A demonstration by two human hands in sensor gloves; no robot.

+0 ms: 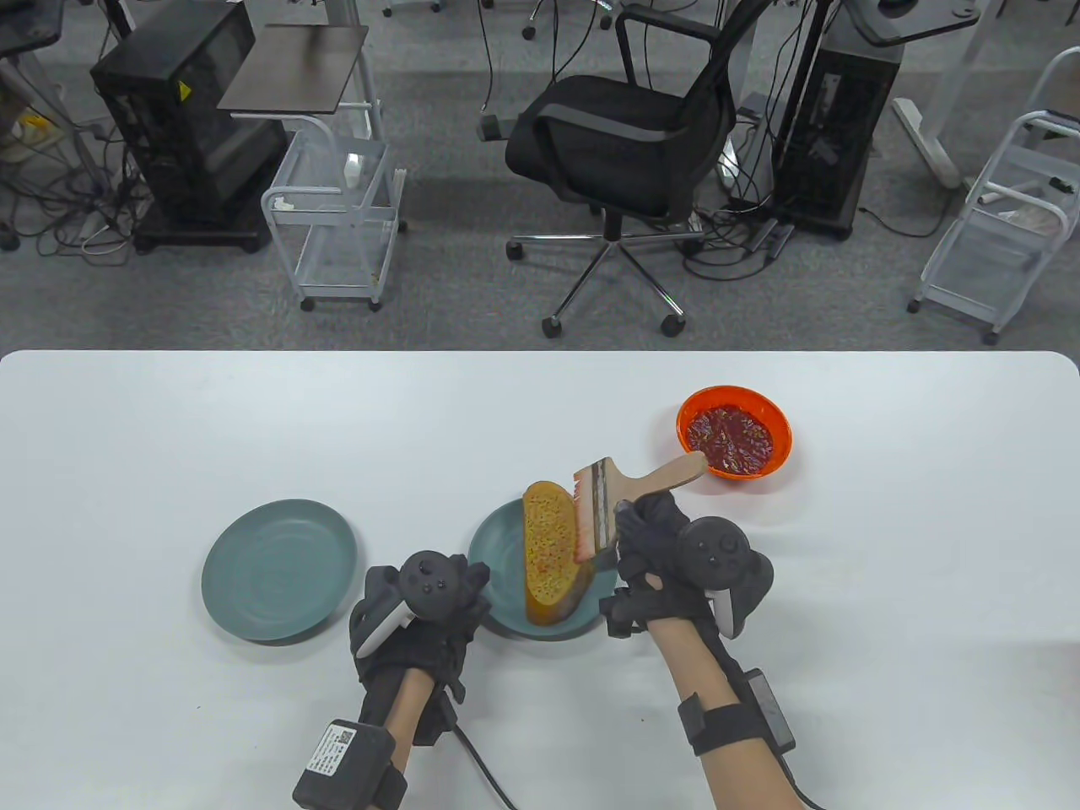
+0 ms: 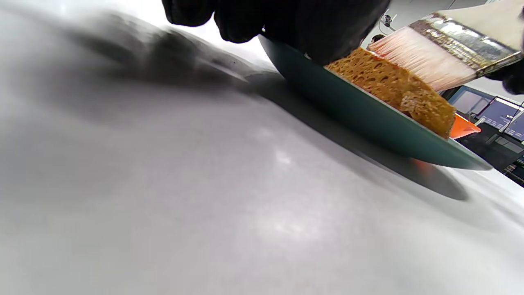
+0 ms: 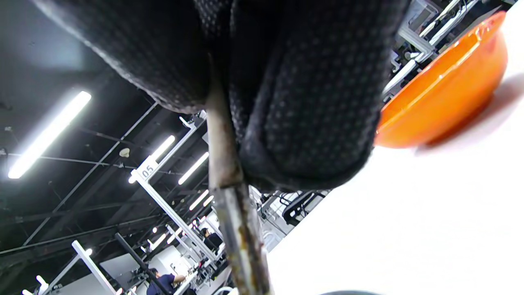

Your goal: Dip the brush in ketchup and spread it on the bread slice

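Note:
A bread slice [image 1: 550, 550] lies on a teal plate [image 1: 496, 564] near the table's front middle. My right hand [image 1: 654, 540] grips a wide wooden-handled brush [image 1: 603, 499], its reddish bristles resting on the bread's right edge. In the left wrist view the bristles [image 2: 417, 57] touch the bread [image 2: 393, 88] on the plate [image 2: 368, 123]. My left hand [image 1: 447, 591] holds the plate's left rim; its fingers [image 2: 319, 28] press there. An orange bowl of ketchup [image 1: 732, 432] stands to the back right, also in the right wrist view [image 3: 442, 90]. The brush ferrule [image 3: 235, 213] shows edge-on under my right fingers [image 3: 311, 102].
A second teal plate [image 1: 278, 567], with nothing on it, sits to the left of my left hand. The white table's far edge [image 1: 540, 353] runs behind the bowl. An office chair and carts stand on the floor beyond.

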